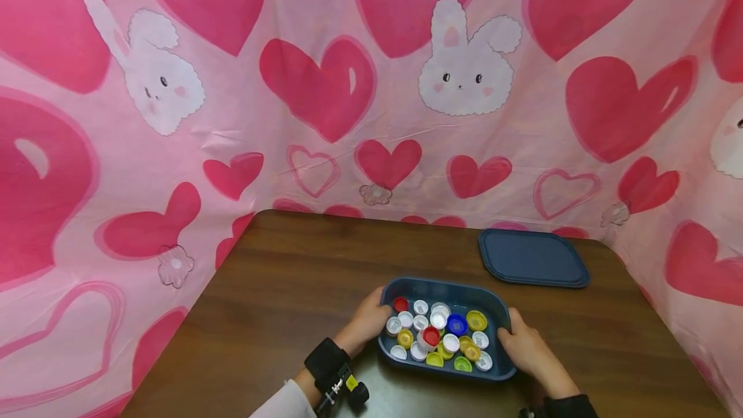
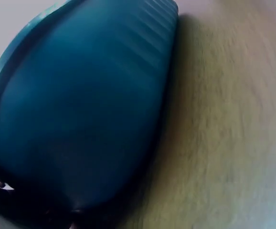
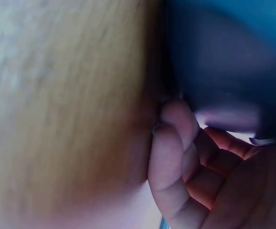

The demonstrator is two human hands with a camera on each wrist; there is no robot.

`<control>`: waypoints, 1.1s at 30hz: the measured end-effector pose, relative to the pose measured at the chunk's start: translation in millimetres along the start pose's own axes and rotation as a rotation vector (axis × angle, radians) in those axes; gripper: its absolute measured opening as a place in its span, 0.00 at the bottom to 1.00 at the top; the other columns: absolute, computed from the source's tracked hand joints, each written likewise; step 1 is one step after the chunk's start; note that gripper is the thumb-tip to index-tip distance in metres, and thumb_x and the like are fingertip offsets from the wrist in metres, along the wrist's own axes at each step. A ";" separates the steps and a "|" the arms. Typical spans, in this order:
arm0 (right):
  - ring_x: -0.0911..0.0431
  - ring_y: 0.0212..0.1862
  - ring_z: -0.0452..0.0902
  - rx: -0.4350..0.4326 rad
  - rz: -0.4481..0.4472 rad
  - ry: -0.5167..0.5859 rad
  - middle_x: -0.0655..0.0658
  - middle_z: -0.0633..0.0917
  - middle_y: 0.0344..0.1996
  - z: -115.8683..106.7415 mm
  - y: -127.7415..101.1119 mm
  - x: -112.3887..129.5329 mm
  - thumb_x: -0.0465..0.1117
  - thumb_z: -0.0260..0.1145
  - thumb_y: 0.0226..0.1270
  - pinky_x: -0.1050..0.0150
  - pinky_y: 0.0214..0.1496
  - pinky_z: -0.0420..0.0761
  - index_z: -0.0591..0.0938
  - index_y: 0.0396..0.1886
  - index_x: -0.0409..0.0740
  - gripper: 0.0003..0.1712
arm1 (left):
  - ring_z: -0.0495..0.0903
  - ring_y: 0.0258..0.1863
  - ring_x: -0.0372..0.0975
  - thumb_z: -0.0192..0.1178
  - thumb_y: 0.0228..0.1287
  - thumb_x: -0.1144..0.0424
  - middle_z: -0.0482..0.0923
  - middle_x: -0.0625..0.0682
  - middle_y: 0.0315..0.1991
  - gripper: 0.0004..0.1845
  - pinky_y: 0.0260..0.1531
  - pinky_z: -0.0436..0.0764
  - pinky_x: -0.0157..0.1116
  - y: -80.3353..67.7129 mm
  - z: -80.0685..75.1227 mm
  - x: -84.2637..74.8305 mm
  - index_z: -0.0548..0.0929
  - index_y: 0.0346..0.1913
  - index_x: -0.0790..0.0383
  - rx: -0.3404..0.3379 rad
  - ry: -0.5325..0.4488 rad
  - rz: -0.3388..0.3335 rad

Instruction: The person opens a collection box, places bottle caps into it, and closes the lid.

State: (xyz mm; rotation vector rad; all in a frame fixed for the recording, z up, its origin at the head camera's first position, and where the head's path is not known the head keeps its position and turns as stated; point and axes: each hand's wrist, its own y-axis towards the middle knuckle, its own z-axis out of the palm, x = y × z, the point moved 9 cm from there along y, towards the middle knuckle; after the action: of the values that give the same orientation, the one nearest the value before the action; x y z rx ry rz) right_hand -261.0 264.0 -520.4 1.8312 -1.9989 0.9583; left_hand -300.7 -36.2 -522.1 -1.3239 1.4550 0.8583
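Observation:
A dark blue rectangular plastic box (image 1: pixel 453 374) stands near the front of the table in the head view. Many loose plastic bottle caps (image 1: pixel 457 324) lie in it, in white, yellow, red, blue and green. My left hand (image 1: pixel 367 318) holds the box's left end, thumb at the rim. At the opposite end my right hand (image 1: pixel 529 348) grips the box, and the right wrist view shows its fingers (image 3: pixel 166 157) curled by the end wall. The box's long outer wall (image 2: pixel 80 105) fills much of the left wrist view, where the left hand is mostly hidden.
A flat blue lid (image 1: pixel 534 258) lies at the back right of the brown wooden table (image 1: pixel 302 269). Behind the table and along its sides hangs a pink cloth (image 1: pixel 395 102) with hearts and rabbits.

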 end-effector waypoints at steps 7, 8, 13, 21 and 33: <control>0.39 0.46 0.81 -0.046 -0.024 -0.006 0.23 0.81 0.48 0.4 -1.9 2.3 0.40 0.53 0.75 0.46 0.42 0.81 0.65 0.57 0.32 0.19 | 0.72 0.64 0.57 0.49 0.60 0.75 0.75 0.66 0.63 0.30 0.68 0.65 0.60 -2.6 0.2 -0.2 0.70 0.69 0.72 -0.028 -0.070 0.037; 0.39 0.45 0.81 -0.047 -0.020 -0.005 0.23 0.81 0.48 0.9 -2.1 2.1 0.40 0.53 0.75 0.47 0.41 0.81 0.66 0.57 0.32 0.19 | 0.72 0.64 0.58 0.49 0.60 0.75 0.75 0.66 0.64 0.31 0.68 0.65 0.60 -2.9 0.1 0.4 0.70 0.69 0.72 -0.030 -0.077 0.034; 0.44 0.42 0.82 -0.035 0.016 -0.006 0.25 0.82 0.47 2.6 -3.6 1.7 0.40 0.55 0.75 0.53 0.36 0.81 0.66 0.57 0.32 0.19 | 0.70 0.66 0.60 0.49 0.61 0.76 0.74 0.67 0.65 0.30 0.68 0.63 0.61 -3.3 0.1 1.3 0.69 0.70 0.73 -0.030 -0.092 0.024; 0.42 0.47 0.82 -0.039 0.025 -0.113 0.24 0.80 0.53 -10.6 -7.2 10.6 0.47 0.61 0.73 0.46 0.42 0.83 0.64 0.67 0.27 0.35 | 0.71 0.65 0.60 0.50 0.62 0.75 0.75 0.67 0.64 0.29 0.67 0.65 0.62 -3.0 -0.2 -2.5 0.70 0.69 0.71 -0.037 -0.037 0.004; 0.41 0.50 0.79 -0.153 -0.165 -0.245 0.32 0.80 0.49 -56.6 11.7 42.4 0.58 0.59 0.76 0.41 0.51 0.80 0.71 0.65 0.26 0.39 | 0.72 0.64 0.59 0.50 0.62 0.75 0.75 0.67 0.64 0.30 0.67 0.65 0.62 -2.2 2.5 -3.9 0.69 0.69 0.71 -0.008 -0.028 -0.001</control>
State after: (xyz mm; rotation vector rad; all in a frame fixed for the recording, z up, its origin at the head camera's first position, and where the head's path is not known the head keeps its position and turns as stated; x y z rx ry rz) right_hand -292.6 265.9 -456.1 2.0697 -1.9528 0.5417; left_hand -298.2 -33.0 -518.8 -1.3136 1.4308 0.8798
